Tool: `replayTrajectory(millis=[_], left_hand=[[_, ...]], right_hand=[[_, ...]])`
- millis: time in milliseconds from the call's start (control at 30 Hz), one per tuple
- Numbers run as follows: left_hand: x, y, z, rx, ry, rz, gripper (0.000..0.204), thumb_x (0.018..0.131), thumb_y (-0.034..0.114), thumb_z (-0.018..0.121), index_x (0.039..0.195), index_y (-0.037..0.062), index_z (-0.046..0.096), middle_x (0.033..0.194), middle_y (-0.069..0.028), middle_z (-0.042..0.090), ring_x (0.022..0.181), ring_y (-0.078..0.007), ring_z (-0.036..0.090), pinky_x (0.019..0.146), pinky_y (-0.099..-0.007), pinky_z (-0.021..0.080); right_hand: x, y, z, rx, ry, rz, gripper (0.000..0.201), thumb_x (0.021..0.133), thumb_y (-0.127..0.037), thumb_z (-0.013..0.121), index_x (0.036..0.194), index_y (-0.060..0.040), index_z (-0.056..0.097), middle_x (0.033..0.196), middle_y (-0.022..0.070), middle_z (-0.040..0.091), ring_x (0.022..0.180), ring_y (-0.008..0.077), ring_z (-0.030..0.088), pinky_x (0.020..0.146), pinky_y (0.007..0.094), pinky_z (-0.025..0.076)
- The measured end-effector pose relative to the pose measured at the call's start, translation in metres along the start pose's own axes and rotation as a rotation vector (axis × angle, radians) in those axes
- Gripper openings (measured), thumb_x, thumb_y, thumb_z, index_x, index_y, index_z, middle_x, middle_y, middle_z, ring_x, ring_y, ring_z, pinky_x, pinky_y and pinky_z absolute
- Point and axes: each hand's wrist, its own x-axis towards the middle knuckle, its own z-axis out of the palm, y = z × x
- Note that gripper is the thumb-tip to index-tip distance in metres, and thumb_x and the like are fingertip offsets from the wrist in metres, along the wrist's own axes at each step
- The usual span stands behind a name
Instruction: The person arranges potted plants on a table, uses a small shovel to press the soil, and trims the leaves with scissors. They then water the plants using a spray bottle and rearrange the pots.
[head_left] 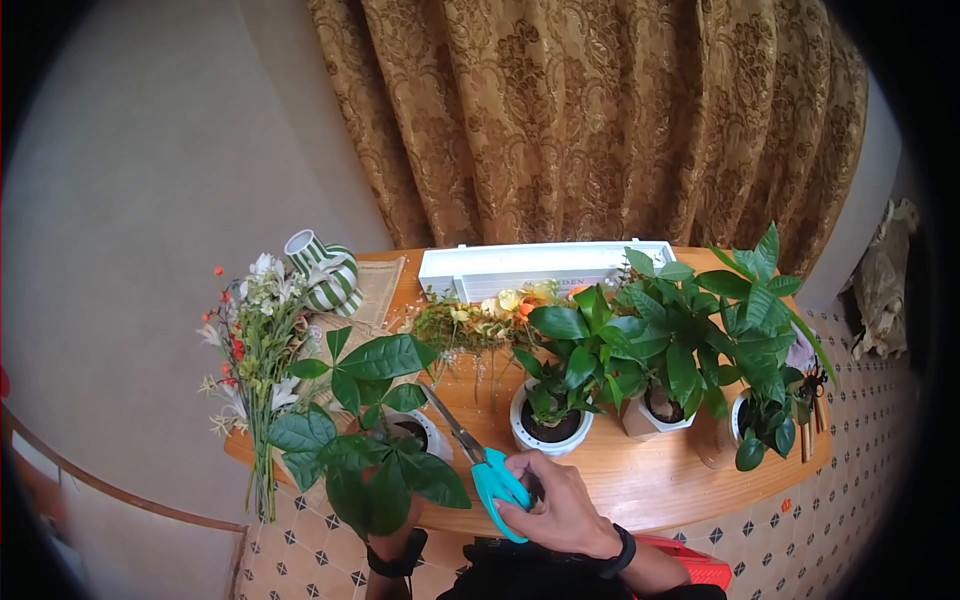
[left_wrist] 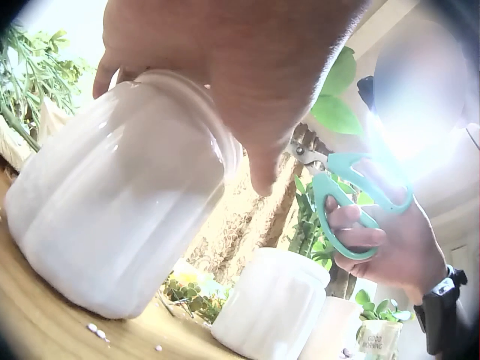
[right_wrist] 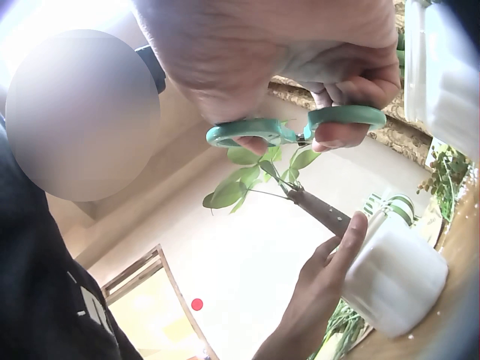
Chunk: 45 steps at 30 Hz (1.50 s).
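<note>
A pair of turquoise-handled scissors (head_left: 497, 490) is held in my right hand (head_left: 565, 505), fingers and thumb through the handle loops. The blades look parted in the right wrist view and point at the leafy plant (head_left: 375, 440) on the left. That plant grows in a white flowerpot (left_wrist: 120, 202). My left hand (left_wrist: 225, 75) grips the pot around its rim, thumb on one side and fingers on the other. From the head view, leaves cover most of the left hand. In the right wrist view, the left hand (right_wrist: 315, 292) lies against the pot beside the brown stem (right_wrist: 322, 214).
More potted plants (head_left: 550, 425) stand to the right on the wooden table (head_left: 610, 490). A long white planter box (head_left: 550, 262) lies at the back, dried flowers (head_left: 500, 310) before it. Cut flowers (head_left: 255, 370) and a green-striped vase (head_left: 325, 275) lie at the left.
</note>
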Motion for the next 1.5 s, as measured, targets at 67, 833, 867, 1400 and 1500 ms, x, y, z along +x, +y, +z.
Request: replayTrajectory(millis=[67,833,867,1400,1500], left_hand=[[-0.001,0.002,0.002,0.000,-0.005,-0.010,0.030,0.081,0.018,0.088,0.097,0.0009,0.070,0.089,-0.0072,0.071,0.081,-0.0166,0.067,0.075,-0.0350,0.052],[0.002,0.011,-0.004,-0.189,0.023,-0.012,0.040,0.081,0.014,0.088,0.108,-0.0005,0.062,0.094,-0.0045,0.066,0.084,-0.0155,0.063,0.077,-0.0335,0.053],[0.002,0.008,-0.003,-0.211,0.011,-0.032,0.049,0.079,0.015,0.089,0.114,-0.0012,0.059,0.098,-0.0057,0.066,0.087,-0.0165,0.064,0.079,-0.0338,0.053],[0.028,0.061,-0.035,-0.327,-0.010,-0.032,0.061,0.073,0.021,0.091,0.122,-0.0021,0.063,0.113,-0.0139,0.071,0.105,-0.0223,0.069,0.096,-0.0367,0.054],[0.038,0.052,-0.052,-0.297,-0.134,-0.016,0.066,0.070,0.022,0.092,0.124,-0.0024,0.062,0.116,-0.0155,0.070,0.110,-0.0231,0.069,0.097,-0.0371,0.054]], right_hand=[[-0.001,0.000,-0.002,0.010,0.001,0.009,0.045,0.082,-0.018,0.080,0.114,0.0032,0.057,0.085,0.0094,0.067,0.072,0.0152,0.065,0.068,0.0300,0.053],[0.016,-0.013,0.002,0.052,0.038,-0.105,0.050,0.084,-0.012,0.078,0.123,0.0028,0.050,0.093,0.0061,0.062,0.079,0.0088,0.059,0.070,0.0258,0.050],[0.017,-0.013,0.003,0.044,0.038,-0.113,0.048,0.086,-0.012,0.077,0.123,0.0030,0.050,0.094,0.0063,0.063,0.079,0.0088,0.059,0.071,0.0261,0.051],[0.006,-0.010,-0.002,0.221,0.028,-0.032,0.039,0.089,-0.002,0.067,0.125,0.0028,0.051,0.096,0.0070,0.065,0.081,0.0126,0.064,0.077,0.0295,0.050],[0.005,-0.009,-0.004,0.282,0.015,-0.033,0.040,0.089,0.000,0.064,0.126,0.0030,0.051,0.099,0.0086,0.067,0.088,0.0143,0.068,0.082,0.0299,0.051]])
